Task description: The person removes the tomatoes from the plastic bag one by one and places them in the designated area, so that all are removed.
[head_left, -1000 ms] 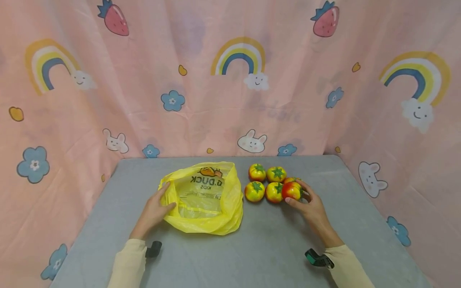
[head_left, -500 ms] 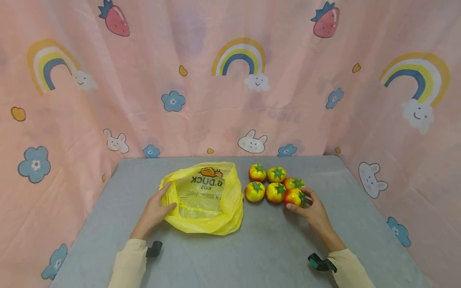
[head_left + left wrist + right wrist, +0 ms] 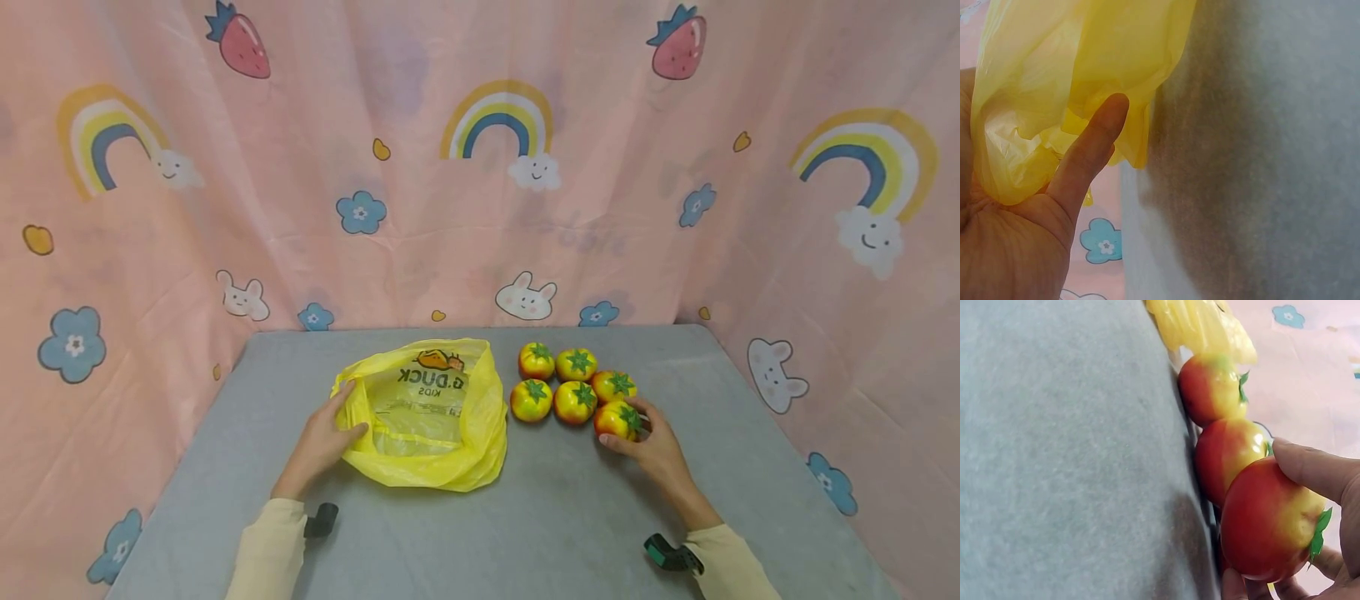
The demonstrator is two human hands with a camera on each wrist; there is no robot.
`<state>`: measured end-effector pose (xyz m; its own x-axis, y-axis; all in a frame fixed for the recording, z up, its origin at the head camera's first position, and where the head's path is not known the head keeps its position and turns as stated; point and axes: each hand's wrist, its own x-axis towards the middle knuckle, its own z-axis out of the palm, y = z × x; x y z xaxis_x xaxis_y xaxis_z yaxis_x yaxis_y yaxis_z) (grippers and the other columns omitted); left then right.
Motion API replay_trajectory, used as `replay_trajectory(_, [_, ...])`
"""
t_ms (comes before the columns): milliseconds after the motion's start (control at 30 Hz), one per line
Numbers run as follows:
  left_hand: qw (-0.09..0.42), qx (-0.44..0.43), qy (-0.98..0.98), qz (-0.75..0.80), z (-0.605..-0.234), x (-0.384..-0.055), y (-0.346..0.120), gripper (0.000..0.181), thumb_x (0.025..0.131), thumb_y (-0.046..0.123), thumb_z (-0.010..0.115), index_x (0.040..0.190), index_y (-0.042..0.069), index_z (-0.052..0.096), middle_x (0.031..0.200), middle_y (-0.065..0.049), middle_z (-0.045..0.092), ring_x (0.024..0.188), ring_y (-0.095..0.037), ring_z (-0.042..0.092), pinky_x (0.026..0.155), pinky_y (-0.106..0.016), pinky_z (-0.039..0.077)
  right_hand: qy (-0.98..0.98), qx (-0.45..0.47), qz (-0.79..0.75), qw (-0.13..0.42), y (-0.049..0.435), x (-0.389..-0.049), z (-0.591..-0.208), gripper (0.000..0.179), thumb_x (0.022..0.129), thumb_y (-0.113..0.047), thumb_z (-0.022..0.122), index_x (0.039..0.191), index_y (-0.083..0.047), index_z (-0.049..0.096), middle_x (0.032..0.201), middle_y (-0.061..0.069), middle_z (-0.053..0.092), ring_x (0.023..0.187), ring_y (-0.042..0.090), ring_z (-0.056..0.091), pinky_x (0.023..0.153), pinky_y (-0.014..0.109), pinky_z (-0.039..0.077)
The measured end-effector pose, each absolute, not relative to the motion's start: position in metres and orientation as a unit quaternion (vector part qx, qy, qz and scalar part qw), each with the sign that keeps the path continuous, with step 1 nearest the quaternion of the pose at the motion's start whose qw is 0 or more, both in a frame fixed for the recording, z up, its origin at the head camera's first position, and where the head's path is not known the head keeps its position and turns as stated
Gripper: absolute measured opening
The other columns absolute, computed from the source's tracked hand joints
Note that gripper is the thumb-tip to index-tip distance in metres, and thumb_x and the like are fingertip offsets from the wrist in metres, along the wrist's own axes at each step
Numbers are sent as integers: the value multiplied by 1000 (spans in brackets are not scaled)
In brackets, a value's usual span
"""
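In the head view my left hand (image 3: pixel 321 437) holds the left rim of a yellow plastic bag (image 3: pixel 483 442), whose wide mouth faces me, with dark print on its inner back wall. The left wrist view shows the thin film (image 3: pixel 1029 69) lying between the thumb and the other fingers. My right hand (image 3: pixel 663 458) grips a red-and-yellow tomato (image 3: pixel 617 419) with green leaves, thumb on the near side and fingers round the far side. From the right wrist, this tomato (image 3: pixel 1266 525) appears close over the grey tabletop, overlapping another tomato (image 3: pixel 1225 456).
Several similar tomatoes stand in two rows right of the bag, among them a back one (image 3: pixel 576 364), a front one (image 3: pixel 575 402) and one (image 3: pixel 613 387) just behind the held tomato. The grey table (image 3: pixel 525 533) ends at a pink printed curtain (image 3: pixel 600 208).
My right hand has brought its tomato toward me and slightly right, uncovering the tomato behind and the one to its left. The left hand and the bag stay in place.
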<state>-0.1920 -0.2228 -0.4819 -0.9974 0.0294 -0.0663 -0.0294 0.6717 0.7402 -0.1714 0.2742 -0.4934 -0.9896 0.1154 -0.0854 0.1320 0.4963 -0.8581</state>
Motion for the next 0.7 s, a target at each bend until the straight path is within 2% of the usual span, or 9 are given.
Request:
replay_trajectory(267, [37, 0, 914, 405, -484, -193, -223, 77, 92, 17, 64, 157, 14, 24, 162, -18, 26, 149, -42, 22, 120, -59, 22, 871, 71, -486, 5, 276, -172, -501, 89, 80, -29, 81, 148, -3, 31, 152, 26, 27, 132, 40, 37, 109, 53, 35])
replay_trajectory(433, [40, -1, 913, 407, -484, -193, -224, 76, 92, 17, 64, 157, 14, 24, 162, -18, 25, 149, -42, 21, 120, -59, 21, 871, 67, -486, -1, 274, -172, -502, 89, 79, -24, 82, 148, -3, 30, 150, 26, 32, 131, 39, 39, 108, 51, 36])
replay_trajectory(700, [39, 3, 911, 411, -484, -191, -223, 76, 92, 17, 64, 157, 13, 24, 162, -17, 25, 149, -42, 21, 120, -59, 21, 866, 71, -494, -2, 273, -175, -508, 91, 79, -19, 81, 149, 0, 26, 149, 27, 34, 135, 41, 37, 111, 52, 35])
